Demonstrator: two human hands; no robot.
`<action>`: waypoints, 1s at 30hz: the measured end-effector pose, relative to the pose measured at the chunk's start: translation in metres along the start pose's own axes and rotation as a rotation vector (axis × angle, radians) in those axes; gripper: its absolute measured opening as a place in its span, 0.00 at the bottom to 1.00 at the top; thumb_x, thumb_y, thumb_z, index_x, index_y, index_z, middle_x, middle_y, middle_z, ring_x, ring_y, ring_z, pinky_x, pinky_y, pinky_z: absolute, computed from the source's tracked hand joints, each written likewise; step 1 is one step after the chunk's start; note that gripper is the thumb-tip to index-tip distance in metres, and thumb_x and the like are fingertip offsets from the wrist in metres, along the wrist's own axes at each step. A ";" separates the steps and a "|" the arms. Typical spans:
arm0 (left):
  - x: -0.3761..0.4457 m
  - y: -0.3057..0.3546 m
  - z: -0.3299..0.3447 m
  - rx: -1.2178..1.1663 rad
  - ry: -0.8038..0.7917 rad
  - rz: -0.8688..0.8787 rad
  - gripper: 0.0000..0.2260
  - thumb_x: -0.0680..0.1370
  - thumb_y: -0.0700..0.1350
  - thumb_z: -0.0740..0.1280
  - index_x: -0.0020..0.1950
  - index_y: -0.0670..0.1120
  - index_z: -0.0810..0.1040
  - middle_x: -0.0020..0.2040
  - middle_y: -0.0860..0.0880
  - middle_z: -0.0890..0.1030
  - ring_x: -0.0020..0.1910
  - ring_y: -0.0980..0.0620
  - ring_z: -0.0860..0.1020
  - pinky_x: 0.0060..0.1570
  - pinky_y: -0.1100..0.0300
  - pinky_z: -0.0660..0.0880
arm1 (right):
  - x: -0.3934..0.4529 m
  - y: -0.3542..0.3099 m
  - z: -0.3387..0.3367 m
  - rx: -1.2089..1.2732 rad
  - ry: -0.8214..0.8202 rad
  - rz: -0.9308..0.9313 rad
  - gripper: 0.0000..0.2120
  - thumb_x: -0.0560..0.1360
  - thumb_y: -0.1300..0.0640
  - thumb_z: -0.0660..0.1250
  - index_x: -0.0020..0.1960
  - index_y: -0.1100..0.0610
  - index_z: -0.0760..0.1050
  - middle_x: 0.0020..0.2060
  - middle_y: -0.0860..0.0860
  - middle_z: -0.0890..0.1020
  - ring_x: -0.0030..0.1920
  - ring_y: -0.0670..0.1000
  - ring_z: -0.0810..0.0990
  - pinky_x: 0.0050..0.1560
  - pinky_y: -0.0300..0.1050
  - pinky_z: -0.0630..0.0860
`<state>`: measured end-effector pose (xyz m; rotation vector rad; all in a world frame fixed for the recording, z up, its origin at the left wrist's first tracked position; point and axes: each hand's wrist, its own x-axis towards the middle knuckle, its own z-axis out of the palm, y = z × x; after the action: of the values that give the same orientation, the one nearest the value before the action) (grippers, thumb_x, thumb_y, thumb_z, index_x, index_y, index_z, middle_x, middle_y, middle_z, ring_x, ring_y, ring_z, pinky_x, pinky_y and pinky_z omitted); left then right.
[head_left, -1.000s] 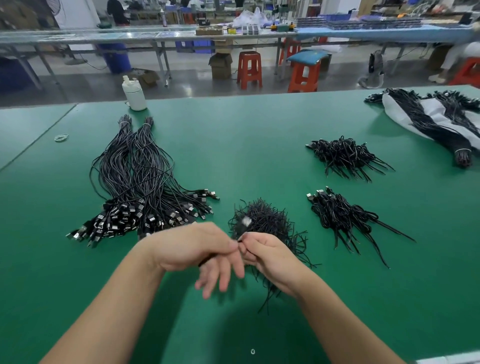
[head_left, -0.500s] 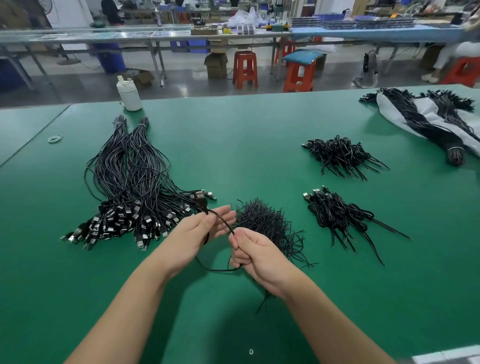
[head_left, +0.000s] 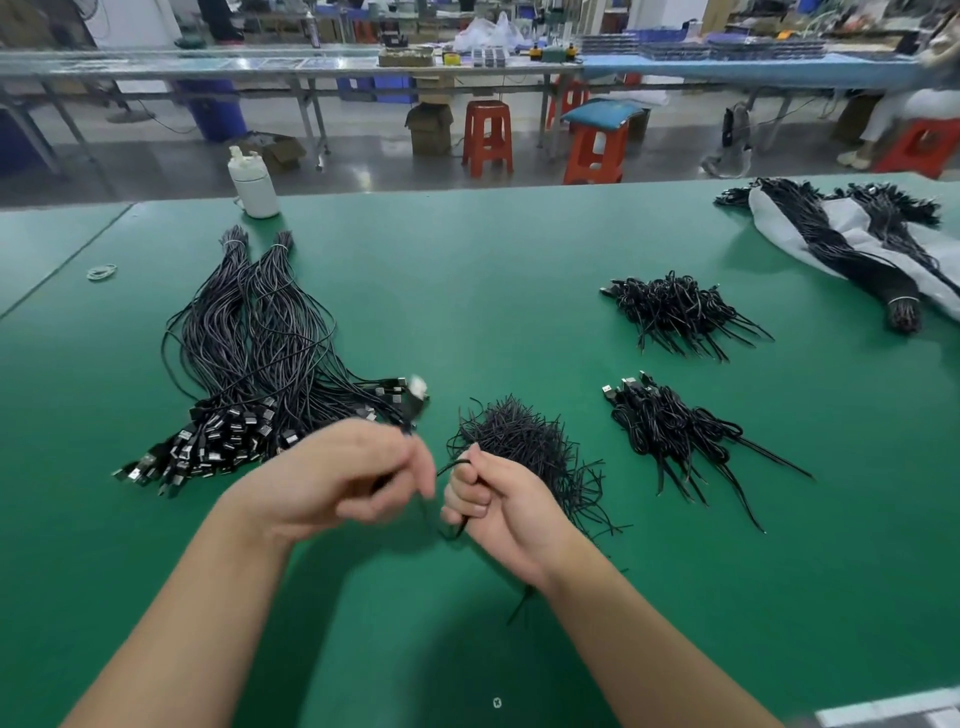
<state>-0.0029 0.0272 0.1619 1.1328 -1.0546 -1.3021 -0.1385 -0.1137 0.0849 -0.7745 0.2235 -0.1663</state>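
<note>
Both hands work one thin black USB cable (head_left: 451, 465) just above the green table (head_left: 498, 291). My left hand (head_left: 343, 475), blurred by motion, grips the cable near its silver plug (head_left: 417, 387), which sticks up above the knuckles. My right hand (head_left: 493, 506) is curled round the coiled part of the same cable. Behind my right hand lies a heap of short black twist ties (head_left: 524, 441). A large bundle of uncoiled black USB cables (head_left: 249, 364) lies to the left, plugs toward me.
Two piles of coiled, tied cables (head_left: 675, 306) (head_left: 670, 426) lie to the right. More cable bundles rest on a grey sheet (head_left: 852, 234) at far right. A white bottle (head_left: 254, 184) stands at the far edge, rubber bands (head_left: 101, 272) at far left. Stools and benches stand beyond.
My left hand has swung from beside the cable loop to over it, carrying the plug end up and around. My right hand has kept its hold on the coil, closing into a tighter fist.
</note>
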 end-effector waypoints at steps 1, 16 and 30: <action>-0.003 -0.003 -0.001 0.231 -0.033 -0.117 0.17 0.82 0.51 0.61 0.48 0.40 0.82 0.28 0.49 0.76 0.21 0.54 0.63 0.26 0.57 0.58 | 0.001 -0.003 0.000 0.002 -0.008 0.003 0.16 0.83 0.53 0.57 0.37 0.54 0.73 0.26 0.47 0.62 0.29 0.48 0.58 0.38 0.43 0.65; 0.029 -0.007 0.013 -0.738 0.587 0.288 0.13 0.83 0.47 0.56 0.49 0.43 0.78 0.33 0.52 0.78 0.25 0.58 0.74 0.26 0.64 0.73 | 0.000 0.012 0.019 -0.115 0.064 -0.026 0.14 0.82 0.54 0.57 0.38 0.57 0.68 0.26 0.48 0.60 0.33 0.51 0.51 0.36 0.44 0.56; -0.004 -0.011 0.016 0.849 0.355 -0.239 0.14 0.85 0.43 0.57 0.47 0.47 0.81 0.38 0.55 0.85 0.27 0.51 0.76 0.32 0.58 0.74 | -0.002 -0.034 0.027 -0.125 -0.057 -0.044 0.16 0.83 0.54 0.57 0.39 0.55 0.73 0.27 0.47 0.61 0.29 0.48 0.56 0.34 0.43 0.55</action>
<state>-0.0208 0.0317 0.1540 2.0885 -1.2551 -0.7590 -0.1359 -0.1185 0.1282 -0.9078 0.1640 -0.1726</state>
